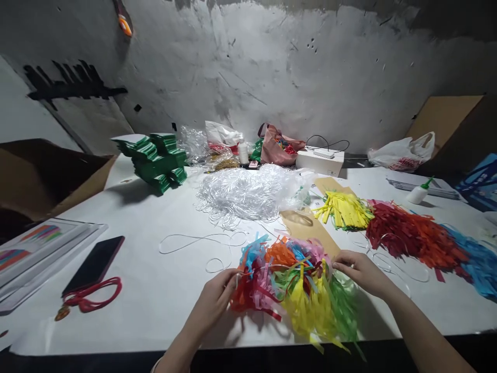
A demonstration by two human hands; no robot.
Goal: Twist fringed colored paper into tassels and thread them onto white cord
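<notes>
A garland of paper tassels [295,290] in orange, blue, pink, red, yellow and green lies bunched at the front of the table. Its strands hang toward the near edge. At its left end my left hand [218,295] pinches a white string that runs across the tassels. My right hand [359,270] is closed at the garland's right end, thumb against fingers, near the green and pink strands. A large heap of white string [248,191] lies behind, with a loose loop trailing to the left. Yellow tassels [344,211] rest farther back on the right.
Red and orange tassels [411,233] and blue tassels [471,259] lie to the right. A glue bottle [417,194] stands behind them. On the left are a phone [93,265] with a red strap, printed sheets [42,254] and stacked green cutouts [157,160]. A white box [320,161] stands at the back.
</notes>
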